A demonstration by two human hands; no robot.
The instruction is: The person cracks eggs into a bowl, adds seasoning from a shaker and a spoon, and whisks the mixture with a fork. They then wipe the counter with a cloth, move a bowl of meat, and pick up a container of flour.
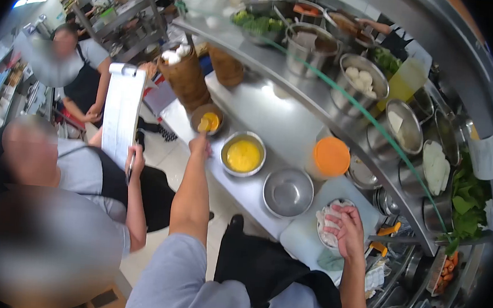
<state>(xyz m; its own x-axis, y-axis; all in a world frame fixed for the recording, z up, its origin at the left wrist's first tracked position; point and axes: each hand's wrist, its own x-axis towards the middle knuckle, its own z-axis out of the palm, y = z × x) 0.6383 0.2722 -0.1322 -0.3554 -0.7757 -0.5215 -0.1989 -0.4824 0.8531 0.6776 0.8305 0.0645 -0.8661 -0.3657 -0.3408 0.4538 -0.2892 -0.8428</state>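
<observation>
My left hand (200,144) reaches far forward, its fingers closed on a yellow utensil (205,123) over a small brown bowl (198,115). Beside it stands a metal bowl of yellow liquid (243,155), with an empty metal bowl (288,192) to its right. My right hand (345,228) is over a bowl of white food (326,225) on a pale cutting board (304,231), its fingers spread and slightly bent. An orange-lidded tub (331,156) stands behind the empty bowl.
A steel shelf (315,95) above the counter holds metal pots and greens. Bamboo steamers (186,80) stand beyond the brown bowl. At left, a person (92,168) holds a clipboard (122,109) and pen; another person (85,72) stands behind. Yellow-handled tools (388,230) lie right of the board.
</observation>
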